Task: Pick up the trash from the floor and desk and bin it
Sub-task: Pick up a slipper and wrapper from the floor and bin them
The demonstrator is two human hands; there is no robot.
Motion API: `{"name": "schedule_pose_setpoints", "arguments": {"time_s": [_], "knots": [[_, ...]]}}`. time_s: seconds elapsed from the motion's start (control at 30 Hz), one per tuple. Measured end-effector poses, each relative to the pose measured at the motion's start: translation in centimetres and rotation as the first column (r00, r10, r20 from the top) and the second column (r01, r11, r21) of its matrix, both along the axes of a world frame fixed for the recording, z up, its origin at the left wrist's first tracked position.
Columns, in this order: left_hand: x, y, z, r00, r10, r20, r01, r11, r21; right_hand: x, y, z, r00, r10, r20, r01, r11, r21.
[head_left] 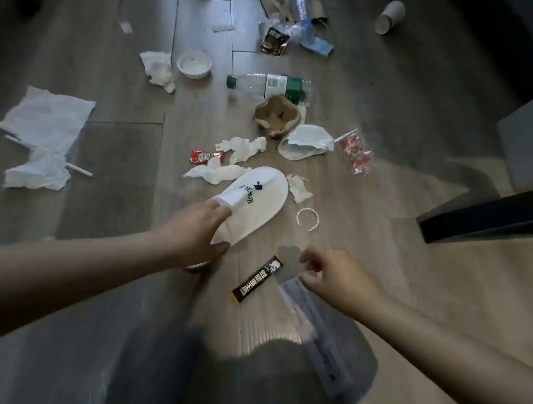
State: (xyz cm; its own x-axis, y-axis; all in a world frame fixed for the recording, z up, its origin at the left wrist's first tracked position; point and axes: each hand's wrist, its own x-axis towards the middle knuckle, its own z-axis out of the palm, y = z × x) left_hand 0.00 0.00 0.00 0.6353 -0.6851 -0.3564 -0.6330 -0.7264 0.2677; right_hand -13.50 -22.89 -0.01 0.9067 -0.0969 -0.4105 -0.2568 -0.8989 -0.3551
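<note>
The left grip was closed round the heel end of a white slipper, fingers over its upper band and thumb under the sole's edge. The slipper's toe pointed away from that grip, over the wooden floor. Whether the toe touched the boards could not be told.

The right grip had curled fingers pinching the top edge of a clear plastic bag, which trailed back from it toward the person, blurred. Between the two grips, just beside the right one, a dark sachet lay flat on the floor. A thin plastic ring lay just beyond the right grip, beside the slipper's toe.

Beyond the left grip, past the slipper, lay crumpled tissues and a red ketchup packet. Farther out were a crushed brown paper cup and a clear bottle with a green label on its side, close together. A white bowl sat well beyond, to the left of the bottle's cap. Out past the right grip lay a red-printed clear wrapper. Well apart to the left grip's outer side, a spread paper sheet and a straw lay on the floor.
</note>
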Motion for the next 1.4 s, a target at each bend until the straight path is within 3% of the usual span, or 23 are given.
{"name": "schedule_pose_setpoints", "arguments": {"time_s": [0.4,0.63,0.97,1.23,1.4], "knots": [[-0.3,-1.3,-2.0,0.993,0.027,0.117,-0.028,1.0,0.008,-3.9,-0.1,-2.0,0.999,-0.044,0.008,0.044,0.999,0.008],[1.1,-2.9,-2.5,0.963,0.161,0.217,-0.166,0.986,0.005,-5.8,0.1,-3.1,0.991,-0.099,-0.086,0.1,0.995,0.004],[2.2,-4.1,-4.9,0.976,0.203,0.079,-0.209,0.975,0.079,-6.7,1.2,-5.7,0.989,-0.094,-0.112,0.086,0.993,-0.076],[1.6,-4.3,-5.4,0.978,0.21,-0.009,-0.207,0.969,0.136,-6.6,0.6,-6.7,0.976,-0.213,-0.048,0.215,0.975,0.056],[-2.1,-5.2,-6.1,0.985,0.171,-0.004,-0.169,0.978,0.125,-6.3,-0.1,-7.1,0.952,-0.306,-0.027,0.307,0.95,0.053]]}}
